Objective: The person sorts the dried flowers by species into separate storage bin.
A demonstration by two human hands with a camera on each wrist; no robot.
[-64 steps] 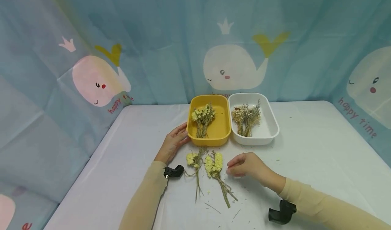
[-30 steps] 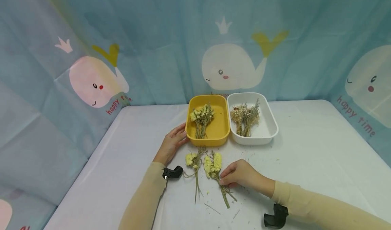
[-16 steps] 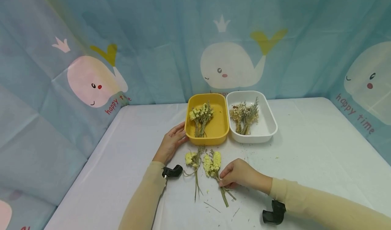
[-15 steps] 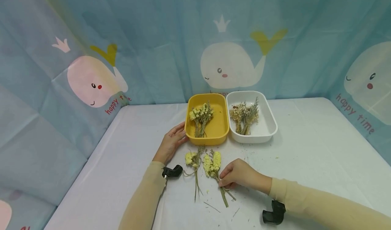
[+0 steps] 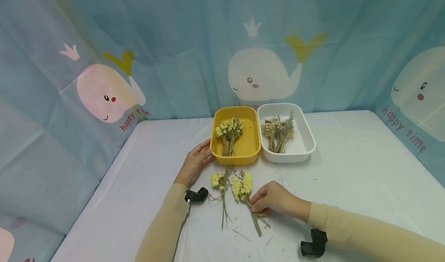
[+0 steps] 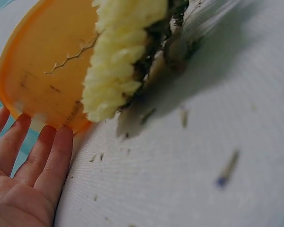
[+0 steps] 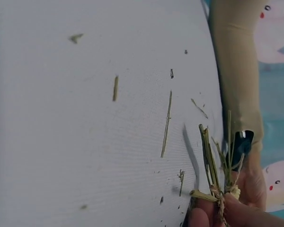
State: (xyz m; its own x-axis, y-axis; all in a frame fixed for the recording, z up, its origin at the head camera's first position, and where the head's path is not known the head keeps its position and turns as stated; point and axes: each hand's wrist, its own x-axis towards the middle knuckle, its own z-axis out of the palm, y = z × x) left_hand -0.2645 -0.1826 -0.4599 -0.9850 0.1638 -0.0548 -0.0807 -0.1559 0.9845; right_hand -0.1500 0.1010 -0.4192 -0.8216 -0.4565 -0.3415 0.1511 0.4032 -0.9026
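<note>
With its extended fingers, my left hand rests against the left side of a yellow tray; the left wrist view shows the fingertips along the orange-looking wall. My right hand pinches the tied stems of a small bunch of yellow dried flowers lying in front of the trays. In the right wrist view, the cut stem ends stick out past thumb and fingers, and the twine is partly covered. Left of it lies a second bunch of yellow dried flowers, tied with twine.
Several dried bunches lie inside the yellow tray. Beside it stands a white tray with pale dried bunches. Loose stem bits are scattered on the white-covered table. A whale-print curtain encloses the back and sides.
My right hand has moved left and slightly down from beside the nearer-right bunch and taken hold of its stems. My left hand has stayed at the yellow tray.
</note>
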